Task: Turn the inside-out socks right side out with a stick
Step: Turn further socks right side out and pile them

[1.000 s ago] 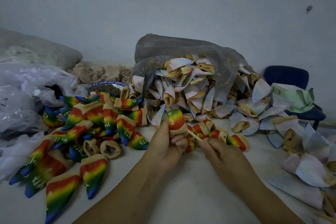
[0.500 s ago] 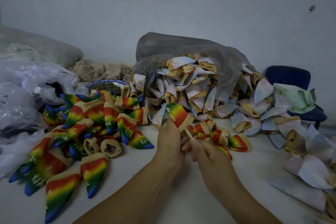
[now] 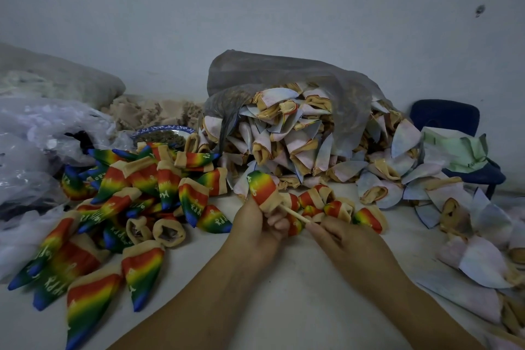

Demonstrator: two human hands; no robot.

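Above the white table (image 3: 298, 293) my left hand (image 3: 255, 231) grips the rainbow sock (image 3: 262, 186) at its cuff, toe tilted up-left, and my right hand (image 3: 349, 241), lower-right, pinches the stick (image 3: 294, 214) entering along that axis.

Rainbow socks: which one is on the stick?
The sock the left hand holds up, stick poking from its cuff; the rest lie on the table.
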